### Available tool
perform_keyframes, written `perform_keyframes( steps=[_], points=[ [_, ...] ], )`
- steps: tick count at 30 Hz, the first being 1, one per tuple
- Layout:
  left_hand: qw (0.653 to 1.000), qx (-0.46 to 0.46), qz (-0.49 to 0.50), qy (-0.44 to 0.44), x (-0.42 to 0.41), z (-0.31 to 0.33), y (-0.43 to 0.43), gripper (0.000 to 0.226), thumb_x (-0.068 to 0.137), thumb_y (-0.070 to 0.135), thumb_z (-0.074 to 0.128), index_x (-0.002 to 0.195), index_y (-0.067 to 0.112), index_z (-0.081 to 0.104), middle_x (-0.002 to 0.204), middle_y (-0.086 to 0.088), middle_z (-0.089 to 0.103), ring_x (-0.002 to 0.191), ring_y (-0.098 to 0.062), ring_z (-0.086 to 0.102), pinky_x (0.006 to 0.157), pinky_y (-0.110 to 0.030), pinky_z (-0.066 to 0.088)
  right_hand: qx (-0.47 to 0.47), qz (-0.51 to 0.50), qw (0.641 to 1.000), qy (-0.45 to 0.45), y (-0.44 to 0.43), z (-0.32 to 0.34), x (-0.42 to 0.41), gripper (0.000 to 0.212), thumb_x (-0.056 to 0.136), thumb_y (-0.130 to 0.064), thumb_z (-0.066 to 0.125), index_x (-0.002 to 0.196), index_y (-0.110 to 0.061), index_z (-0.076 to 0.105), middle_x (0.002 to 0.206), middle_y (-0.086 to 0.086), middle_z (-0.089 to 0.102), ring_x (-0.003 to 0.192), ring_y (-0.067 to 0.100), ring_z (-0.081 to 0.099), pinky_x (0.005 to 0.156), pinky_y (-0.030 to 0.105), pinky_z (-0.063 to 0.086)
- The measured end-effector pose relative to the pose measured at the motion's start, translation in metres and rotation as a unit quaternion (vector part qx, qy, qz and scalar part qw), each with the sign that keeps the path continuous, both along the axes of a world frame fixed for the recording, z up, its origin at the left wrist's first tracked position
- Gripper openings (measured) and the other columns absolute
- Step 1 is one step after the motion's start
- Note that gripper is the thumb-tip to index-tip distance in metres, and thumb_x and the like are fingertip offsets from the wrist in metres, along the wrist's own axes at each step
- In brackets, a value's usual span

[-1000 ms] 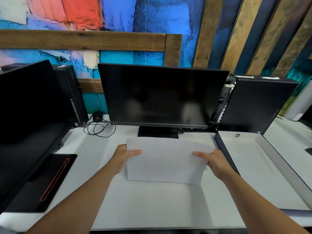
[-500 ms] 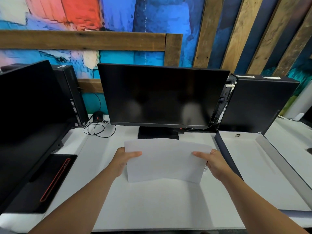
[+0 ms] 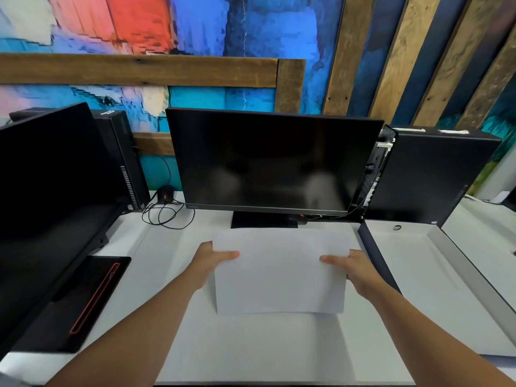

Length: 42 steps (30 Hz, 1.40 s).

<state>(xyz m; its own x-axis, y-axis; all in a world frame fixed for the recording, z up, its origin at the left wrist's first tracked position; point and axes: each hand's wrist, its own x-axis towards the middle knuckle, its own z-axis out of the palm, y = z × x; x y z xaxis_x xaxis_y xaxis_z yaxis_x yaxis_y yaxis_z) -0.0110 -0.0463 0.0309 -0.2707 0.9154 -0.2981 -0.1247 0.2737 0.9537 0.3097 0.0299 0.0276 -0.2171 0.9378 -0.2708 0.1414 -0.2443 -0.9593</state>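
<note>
Painted wall and wood slats behind a white tabletop (image 3: 251, 353) with dark monitors.
Both hands hold a blank white sheet of paper (image 3: 280, 272) above the tabletop, in front of the centre monitor (image 3: 273, 160). Left hand (image 3: 208, 263) pinches its left edge, thumb on top; right hand (image 3: 358, 270) pinches its right edge likewise. An open box lid (image 3: 446, 263) lies to the right.

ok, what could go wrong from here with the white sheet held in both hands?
1. The thin white sheet is pinched only at its side edges by the left hand and right hand; it could sag or crease.
2. Its far edge is near the black flat monitor's stand and might catch if pushed forward.
</note>
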Motion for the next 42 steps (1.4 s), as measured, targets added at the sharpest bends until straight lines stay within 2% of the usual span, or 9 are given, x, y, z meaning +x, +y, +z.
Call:
perform_keyframes(
  steps=[5, 9, 16, 23, 27, 31, 34, 37, 42],
  points=[
    [0.987, 0.052, -0.064, 0.134, -0.001, 0.019, 0.016, 0.022, 0.076, -0.004, 0.072, 0.088, 0.014, 0.071, 0.081, 0.003, 0.071, 0.073, -0.009, 0.068, 0.061, -0.014, 0.052, 0.016, 0.027, 0.999, -0.037, 0.010, 0.014, -0.001, 0.017, 0.072, -0.009, 0.077, 0.088, -0.005, 0.075, 0.092, 0.012, 0.076, 0.081, 0.027, 0.072, 0.071, 0.032, 0.055],
    [0.948, 0.054, -0.163, 0.268, 0.007, 0.035, 0.034, 0.027, 0.076, 0.004, 0.074, 0.101, 0.013, 0.070, 0.080, 0.003, 0.071, 0.075, -0.006, 0.063, 0.070, -0.013, 0.046, 0.040, 0.063, 0.993, -0.091, 0.021, 0.031, -0.012, 0.016, 0.069, -0.009, 0.078, 0.084, -0.005, 0.075, 0.089, 0.014, 0.076, 0.079, 0.029, 0.072, 0.079, 0.040, 0.056],
    [0.912, 0.025, -0.262, 0.315, 0.038, 0.049, 0.053, 0.016, 0.076, 0.016, 0.075, 0.092, 0.013, 0.072, 0.085, -0.002, 0.070, 0.076, -0.016, 0.066, 0.072, -0.028, 0.053, 0.085, 0.136, 0.975, -0.155, 0.029, 0.058, -0.044, 0.017, 0.063, -0.012, 0.081, 0.079, -0.006, 0.076, 0.083, 0.012, 0.075, 0.075, 0.029, 0.072, 0.078, 0.039, 0.056],
    [0.944, -0.002, -0.211, 0.254, 0.029, 0.045, 0.047, 0.005, 0.083, 0.013, 0.070, 0.079, 0.012, 0.067, 0.080, -0.003, 0.067, 0.070, -0.018, 0.065, 0.067, -0.025, 0.050, 0.109, 0.137, 0.958, -0.227, 0.032, 0.058, -0.046, 0.016, 0.064, -0.021, 0.083, 0.067, -0.010, 0.072, 0.070, 0.001, 0.071, 0.064, 0.017, 0.065, 0.063, 0.026, 0.049],
    [0.977, 0.017, -0.138, 0.160, 0.010, 0.038, 0.036, 0.003, 0.083, 0.013, 0.070, 0.087, 0.012, 0.070, 0.082, -0.004, 0.072, 0.072, -0.020, 0.069, 0.070, -0.029, 0.055, 0.111, 0.118, 0.961, -0.226, 0.034, 0.050, -0.024, 0.022, 0.063, -0.024, 0.083, 0.063, -0.006, 0.069, 0.064, 0.001, 0.060, 0.062, 0.016, 0.054, 0.061, 0.027, 0.042],
    [0.992, 0.037, -0.094, 0.081, 0.001, 0.026, 0.025, 0.008, 0.084, 0.010, 0.069, 0.092, 0.009, 0.072, 0.088, -0.009, 0.074, 0.077, -0.025, 0.070, 0.078, -0.037, 0.056, 0.092, 0.074, 0.988, -0.100, 0.026, 0.051, -0.014, 0.015, 0.072, -0.009, 0.078, 0.081, 0.002, 0.073, 0.075, 0.011, 0.070, 0.065, 0.019, 0.061, 0.071, 0.031, 0.052],
    [0.996, 0.051, -0.073, 0.015, 0.005, 0.023, 0.020, 0.011, 0.085, 0.007, 0.066, 0.094, 0.010, 0.072, 0.090, -0.008, 0.075, 0.079, -0.024, 0.071, 0.074, -0.033, 0.057, 0.070, 0.075, 0.995, 0.017, 0.019, 0.053, -0.019, 0.019, 0.077, -0.006, 0.072, 0.095, 0.001, 0.072, 0.100, 0.014, 0.074, 0.087, 0.024, 0.067, 0.086, 0.034, 0.053],
    [0.994, 0.075, -0.064, -0.040, 0.014, 0.026, 0.019, 0.017, 0.085, 0.005, 0.065, 0.101, 0.006, 0.071, 0.095, -0.010, 0.075, 0.085, -0.023, 0.072, 0.074, -0.030, 0.057, 0.042, 0.083, 0.992, 0.079, 0.011, 0.057, -0.029, 0.016, 0.078, -0.002, 0.069, 0.094, -0.006, 0.074, 0.100, 0.008, 0.075, 0.091, 0.021, 0.071, 0.082, 0.029, 0.056],
    [0.992, 0.092, -0.075, -0.040, 0.026, 0.034, 0.017, 0.021, 0.079, 0.003, 0.070, 0.100, 0.008, 0.072, 0.098, -0.009, 0.075, 0.089, -0.023, 0.072, 0.078, -0.028, 0.056, 0.057, 0.041, 0.988, 0.137, 0.005, 0.062, -0.036, 0.026, 0.074, 0.002, 0.072, 0.098, -0.008, 0.072, 0.103, 0.007, 0.074, 0.095, 0.023, 0.070, 0.083, 0.033, 0.054]
  ],
)
